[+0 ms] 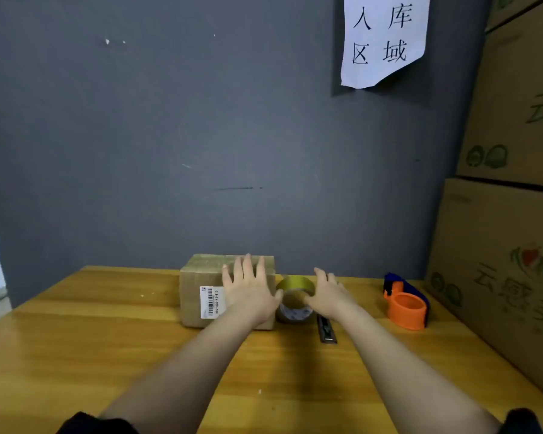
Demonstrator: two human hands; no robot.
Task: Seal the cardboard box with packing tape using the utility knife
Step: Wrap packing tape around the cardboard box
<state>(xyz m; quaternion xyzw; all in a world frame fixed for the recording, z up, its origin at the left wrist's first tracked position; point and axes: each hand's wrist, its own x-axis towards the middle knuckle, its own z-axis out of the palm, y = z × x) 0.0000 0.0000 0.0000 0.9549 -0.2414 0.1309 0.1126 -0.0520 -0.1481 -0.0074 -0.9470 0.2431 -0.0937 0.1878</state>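
A small cardboard box [198, 277] with a white barcode label stands at the far side of the wooden table, flaps closed. My left hand [248, 289] hovers in front of it, fingers spread and holding nothing. To the right of the box stands a roll of yellowish packing tape [295, 288]. My right hand [329, 292] is beside the roll with fingers apart; its thumb reaches toward the roll's rim, and I cannot tell if it touches. A dark utility knife [326, 332] lies flat on the table just below my right wrist.
An orange and blue tape dispenser [406, 303] sits on the table [107, 333] to the right. Large stacked cartons [508, 214] stand along the right edge. A grey wall with a white paper sign [384, 39] closes off the back.
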